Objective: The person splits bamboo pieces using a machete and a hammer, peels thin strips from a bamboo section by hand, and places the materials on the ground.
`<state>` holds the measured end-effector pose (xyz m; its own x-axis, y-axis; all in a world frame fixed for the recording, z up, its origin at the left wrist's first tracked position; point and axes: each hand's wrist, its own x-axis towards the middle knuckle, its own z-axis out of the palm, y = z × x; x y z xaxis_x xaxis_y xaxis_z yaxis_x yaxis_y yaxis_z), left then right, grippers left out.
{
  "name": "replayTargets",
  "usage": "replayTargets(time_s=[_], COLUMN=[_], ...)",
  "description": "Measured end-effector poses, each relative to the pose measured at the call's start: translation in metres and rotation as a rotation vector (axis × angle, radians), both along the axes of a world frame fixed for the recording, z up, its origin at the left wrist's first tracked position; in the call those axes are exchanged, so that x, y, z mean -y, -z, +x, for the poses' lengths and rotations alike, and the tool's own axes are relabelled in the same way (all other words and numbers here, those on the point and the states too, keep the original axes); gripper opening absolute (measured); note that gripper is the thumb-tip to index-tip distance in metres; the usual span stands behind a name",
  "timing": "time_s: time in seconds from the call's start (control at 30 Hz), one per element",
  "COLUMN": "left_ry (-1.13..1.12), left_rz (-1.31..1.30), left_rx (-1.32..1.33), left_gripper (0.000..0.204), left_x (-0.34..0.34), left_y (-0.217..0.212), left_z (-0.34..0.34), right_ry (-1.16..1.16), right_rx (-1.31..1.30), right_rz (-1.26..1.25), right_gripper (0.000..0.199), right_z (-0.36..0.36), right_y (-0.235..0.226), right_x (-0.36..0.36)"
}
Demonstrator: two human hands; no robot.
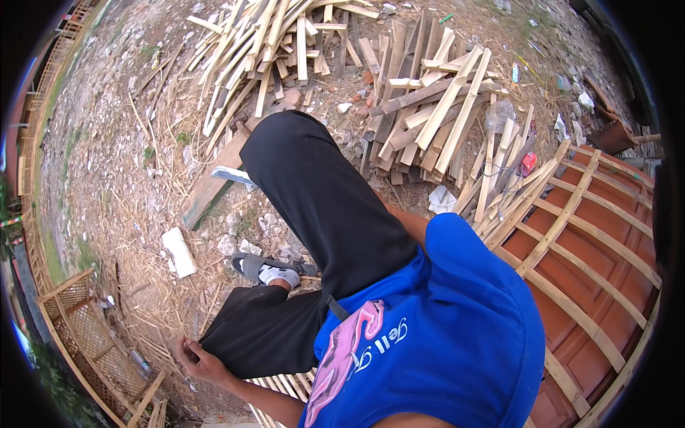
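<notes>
Beside my bent left knee, in black trousers [260,335], is my left hand [200,360]. Its fingers are curled in, and I cannot make out anything in them. My right forearm [408,225] goes down behind my raised right thigh, which hides my right hand. A thick wooden beam [203,191] lies on the ground beyond my foot, partly covered by my right knee. A flat, pale, blade-like piece [232,175] sticks out from behind that knee across the beam; its other end is hidden. My sandal [250,266] rests on the ground between my legs.
Piles of sawn wood strips [264,43] and darker split boards [446,107] lie ahead. At the right, a slatted wooden frame [564,228] covers reddish-brown panels [592,274]. A lattice panel [93,342] stands at the left. A white block [178,252] lies on straw-strewn ground.
</notes>
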<state>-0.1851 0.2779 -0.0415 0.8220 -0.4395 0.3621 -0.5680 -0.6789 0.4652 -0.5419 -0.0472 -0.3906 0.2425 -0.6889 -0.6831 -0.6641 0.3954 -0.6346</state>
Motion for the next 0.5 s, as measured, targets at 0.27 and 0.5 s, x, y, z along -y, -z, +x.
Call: replayTargets(time_s=[0.27,0.5], left_ry=[0.015,-0.006], left_rz=[0.049,0.125], left_rx=[-0.013,-0.028], left_gripper=[0.019,0.017], left_x=[0.007,0.023], left_y=[-0.006,-0.005], left_z=[-0.007,-0.014], right_ry=[0.321,0.326], right_rx=[0.054,0.34], right_rz=[-0.008,0.199], right_gripper=[0.061,0.037], right_z=[0.039,0.047], right_y=[0.016,0.051], right_x=[0.002,0.016])
